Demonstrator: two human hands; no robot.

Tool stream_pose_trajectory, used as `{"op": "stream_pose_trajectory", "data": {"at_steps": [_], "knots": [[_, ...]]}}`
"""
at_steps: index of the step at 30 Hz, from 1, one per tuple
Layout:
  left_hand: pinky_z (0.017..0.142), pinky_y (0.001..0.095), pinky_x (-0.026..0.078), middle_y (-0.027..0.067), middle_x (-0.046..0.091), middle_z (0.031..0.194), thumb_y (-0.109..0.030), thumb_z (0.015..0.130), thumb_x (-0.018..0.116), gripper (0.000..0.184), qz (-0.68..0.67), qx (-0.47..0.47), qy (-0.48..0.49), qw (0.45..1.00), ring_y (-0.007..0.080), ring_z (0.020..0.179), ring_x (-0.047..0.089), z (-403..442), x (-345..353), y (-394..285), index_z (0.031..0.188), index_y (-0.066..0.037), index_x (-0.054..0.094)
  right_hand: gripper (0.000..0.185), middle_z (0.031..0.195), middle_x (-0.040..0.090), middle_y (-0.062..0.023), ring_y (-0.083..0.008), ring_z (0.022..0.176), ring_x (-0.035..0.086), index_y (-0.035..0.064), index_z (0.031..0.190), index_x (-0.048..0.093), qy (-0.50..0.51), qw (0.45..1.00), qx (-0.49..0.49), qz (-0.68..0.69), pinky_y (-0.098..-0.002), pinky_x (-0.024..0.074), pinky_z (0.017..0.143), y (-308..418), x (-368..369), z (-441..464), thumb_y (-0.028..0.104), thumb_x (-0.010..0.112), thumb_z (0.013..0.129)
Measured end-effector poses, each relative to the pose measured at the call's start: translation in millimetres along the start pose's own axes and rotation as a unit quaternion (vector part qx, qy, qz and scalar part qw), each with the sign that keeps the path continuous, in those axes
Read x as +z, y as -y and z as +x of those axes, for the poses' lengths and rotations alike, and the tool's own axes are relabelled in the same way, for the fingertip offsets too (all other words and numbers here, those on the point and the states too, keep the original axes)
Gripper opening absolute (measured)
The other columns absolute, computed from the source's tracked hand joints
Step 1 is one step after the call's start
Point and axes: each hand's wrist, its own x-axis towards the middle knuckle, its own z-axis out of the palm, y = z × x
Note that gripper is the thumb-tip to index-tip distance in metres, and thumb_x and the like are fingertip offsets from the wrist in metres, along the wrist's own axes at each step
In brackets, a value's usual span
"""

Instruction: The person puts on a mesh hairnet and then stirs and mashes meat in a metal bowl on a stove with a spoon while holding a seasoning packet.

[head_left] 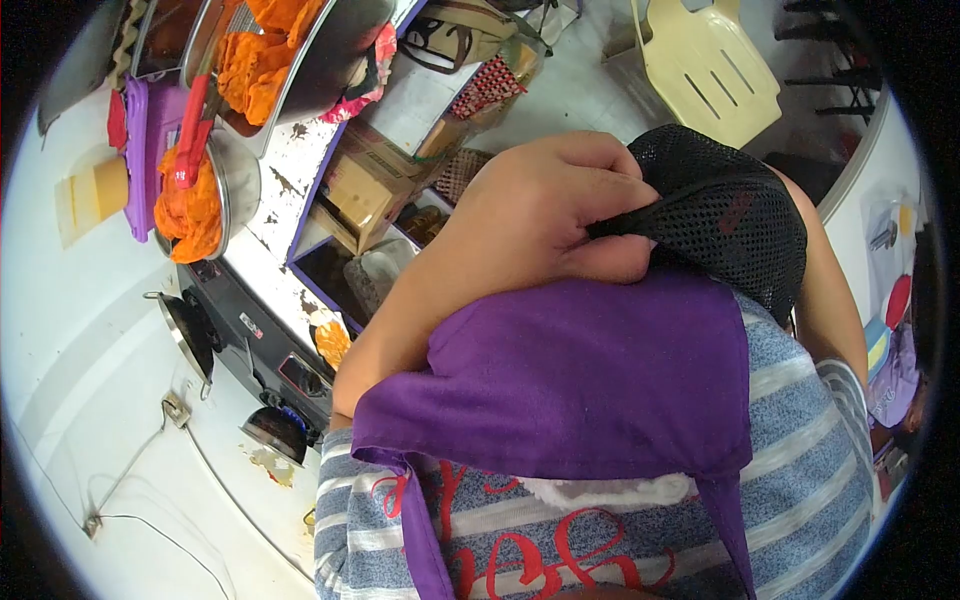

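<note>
My left hand (pixel 570 205) pinches the edge of a black mesh cap (pixel 735 225) in front of my chest, thumb and fingers closed on it. The mesh bulges out to the right of those fingers, with a faint reddish mark on it. My right forearm (pixel 832 285) comes up at the right, behind the mesh. The cap hides my right hand, so its fingers do not show. Just below my left hand hangs the purple apron bib (pixel 590 375), over a striped blue-grey shirt (pixel 800 440) with red lettering.
At the left, orange food pieces (pixel 190 210) fill a metal bowl, with red-handled tongs (pixel 190 135) across it. A black gas stove (pixel 250 325) shows a blue flame beside a small pan (pixel 275 430). Cardboard boxes (pixel 365 190) sit on shelving. A cream plastic chair (pixel 710 75) stands ahead.
</note>
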Motion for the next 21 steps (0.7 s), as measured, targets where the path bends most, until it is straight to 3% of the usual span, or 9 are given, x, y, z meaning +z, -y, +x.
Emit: {"op": "stream_pose_trajectory", "data": {"at_steps": [15, 18, 21], "knots": [[0.068, 0.0259, 0.043, 0.0074, 0.057, 0.077, 0.001, 0.058, 0.065, 0.028, -0.017, 0.006, 0.01, 1.0, 0.0171, 0.075, 0.056, 13.3, -3.6, 5.7, 0.086, 0.001, 0.064, 0.043, 0.119, 0.051, -0.0142, -0.0192, 0.105, 0.05, -0.0073, 0.119, 0.044, 0.068, 0.996, -0.019, 0.056, -0.0272, 0.0372, 0.092, -5.6, -19.7, 12.0, 0.012, 0.054, 0.082], [0.067, 0.0256, 0.043, 0.0074, 0.057, 0.077, 0.0, 0.059, 0.067, 0.027, -0.021, 0.012, 0.014, 1.0, 0.0169, 0.075, 0.056, 19.6, -4.0, 8.4, 0.086, 0.001, 0.064, 0.044, 0.119, 0.051, -0.0145, -0.0197, 0.105, 0.05, -0.0068, 0.12, 0.043, 0.096, 0.992, -0.082, 0.013, -0.0275, 0.0381, 0.092, -11.1, -26.2, 15.8, 0.013, 0.053, 0.083], [0.064, 0.0274, 0.044, 0.0074, 0.056, 0.078, -0.006, 0.061, 0.069, 0.027, -0.005, 0.005, 0.023, 1.0, 0.0194, 0.072, 0.056, 25.5, -4.5, 11.9, 0.087, -0.002, 0.063, 0.043, 0.118, 0.051, -0.0137, -0.0194, 0.103, 0.051, -0.0055, 0.122, 0.042, 0.113, 0.988, -0.032, 0.098, -0.0281, 0.0402, 0.09, -13.5, -28.2, 20.3, 0.013, 0.052, 0.084]]}}
